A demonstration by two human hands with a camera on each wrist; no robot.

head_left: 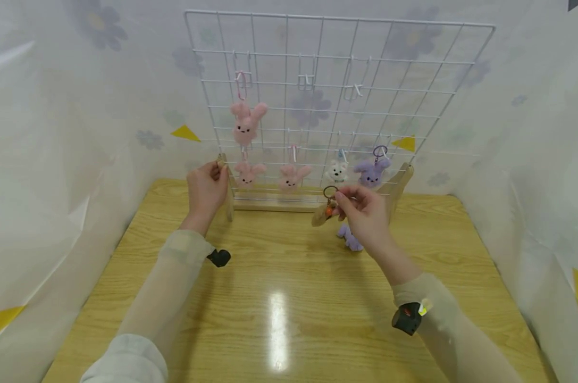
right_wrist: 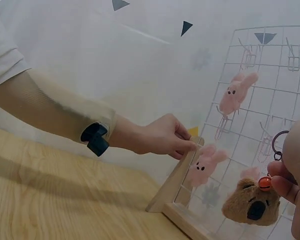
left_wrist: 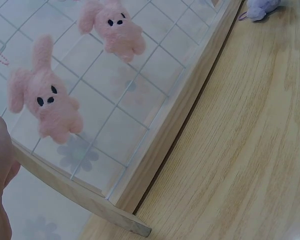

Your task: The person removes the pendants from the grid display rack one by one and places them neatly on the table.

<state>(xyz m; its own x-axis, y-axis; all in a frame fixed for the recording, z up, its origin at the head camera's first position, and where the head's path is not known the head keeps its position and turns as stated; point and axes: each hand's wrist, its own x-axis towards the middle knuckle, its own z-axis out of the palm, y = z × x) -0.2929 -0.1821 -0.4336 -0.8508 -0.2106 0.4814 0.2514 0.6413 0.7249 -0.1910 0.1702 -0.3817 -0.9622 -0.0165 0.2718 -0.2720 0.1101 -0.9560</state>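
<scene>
Keychain [head_left: 319, 217], a brown plush with a ring [head_left: 324, 192] and an orange bell [head_left: 329, 211], is suspended above the worktop [head_left: 241, 303], in front of the lower part of the rack [head_left: 323, 19]. Right hand [head_left: 365, 215]: finger and thumb pinch the keychain beside ring and bell; the body dangles. Left hand [head_left: 206, 186]: fingers curled on the top of the left post [head_left: 229, 205].

Possible faults:
1. Drop. The pinch takes in only a small part; a loose or shifted hold could release the keychain.
2. Snag. The ring projects from the fingers and could catch a wire or hook if brought too close.
3. Dislodging. White bear [head_left: 338, 171] and purple rabbit [head_left: 372, 173] hang just beyond the right hand; a swinging body or raised knuckles could unhook either.
4. Rack shift. Only the left post is held; a push against the opposite side could twist or tip the rack.
5. Sweep. Purple plush [head_left: 350, 238] lies on the worktop near the right wrist; a lowered arm could knock it aside.
</scene>
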